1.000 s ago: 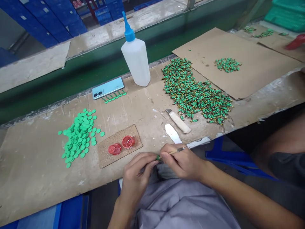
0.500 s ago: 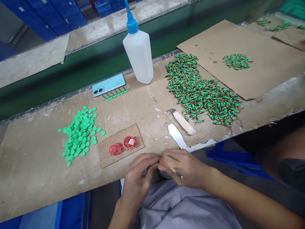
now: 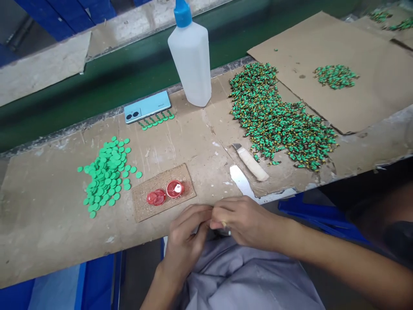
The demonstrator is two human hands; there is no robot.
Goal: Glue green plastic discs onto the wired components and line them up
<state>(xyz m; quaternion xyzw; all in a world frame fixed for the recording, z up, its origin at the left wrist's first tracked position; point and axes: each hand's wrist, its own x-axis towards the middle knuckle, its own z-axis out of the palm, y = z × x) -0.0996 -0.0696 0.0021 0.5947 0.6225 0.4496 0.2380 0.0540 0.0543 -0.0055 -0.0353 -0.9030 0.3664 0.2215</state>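
Note:
My left hand [image 3: 189,230] is closed in a pinch at the table's front edge, above my lap. Whatever lies between its fingertips is too small and hidden to make out. Against it, fingertips meeting, my right hand [image 3: 240,218] is closed around a slim pale-handled tool [image 3: 223,224], mostly covered by the fingers. Just ahead of the hands lies a brown board [image 3: 142,189] bearing two small red caps, the left one [image 3: 156,197] and the right one [image 3: 171,193], which holds some whitish stuff. A knife with a wrapped handle [image 3: 253,165] rests beyond my right hand.
Green discs [image 3: 108,172] are heaped on the left. Several small green-based figures line up along a light-blue phone [image 3: 148,106]. Behind stands a white bottle [image 3: 193,64] with a blue cap. Piles of small green-and-black figures [image 3: 274,116] cover the right, beside a cardboard sheet [image 3: 306,43].
The head view has shifted, so the table things sit slightly higher. My right hand has turned the slim tool, and less of it shows now. Both hands stay together.

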